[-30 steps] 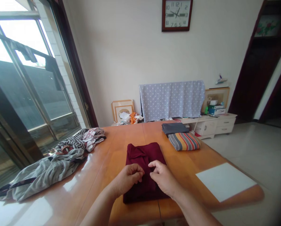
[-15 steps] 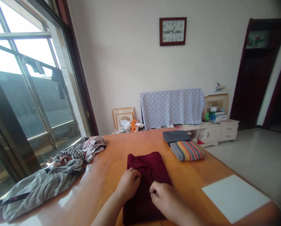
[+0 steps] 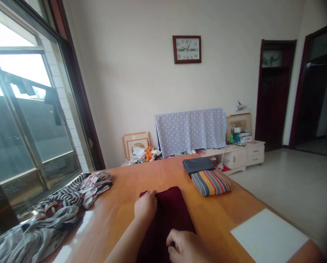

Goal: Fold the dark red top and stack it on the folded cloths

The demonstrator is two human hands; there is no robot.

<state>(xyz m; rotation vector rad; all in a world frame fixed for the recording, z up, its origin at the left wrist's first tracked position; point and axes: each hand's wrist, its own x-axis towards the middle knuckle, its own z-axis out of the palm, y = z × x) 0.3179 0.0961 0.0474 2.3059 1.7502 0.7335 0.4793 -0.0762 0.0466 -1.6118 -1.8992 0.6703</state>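
Note:
A dark maroon garment [image 3: 170, 213], folded into a long rectangle, lies flat on the wooden table in front of me. At its far left corner, the fingers of my left hand [image 3: 145, 206] are closed on the cloth. My right hand [image 3: 184, 244] is over the near right part of the garment, fingers curled and thumb tucked below them. Whether cloth is pinched in that hand is hidden. The near end of the garment runs out of view at the bottom.
On the wooden table [image 3: 119, 204], a folded striped cloth [image 3: 211, 182] touches a folded dark grey one [image 3: 197, 165] at the far right. A white sheet [image 3: 270, 235] lies near the right edge. Crumpled clothes [image 3: 56, 212] are heaped along the left, by the window.
My left hand has moved to the garment's far left corner, and the crease there is smoothed or covered. My right hand stays over the near right part. The camera view has shifted slightly.

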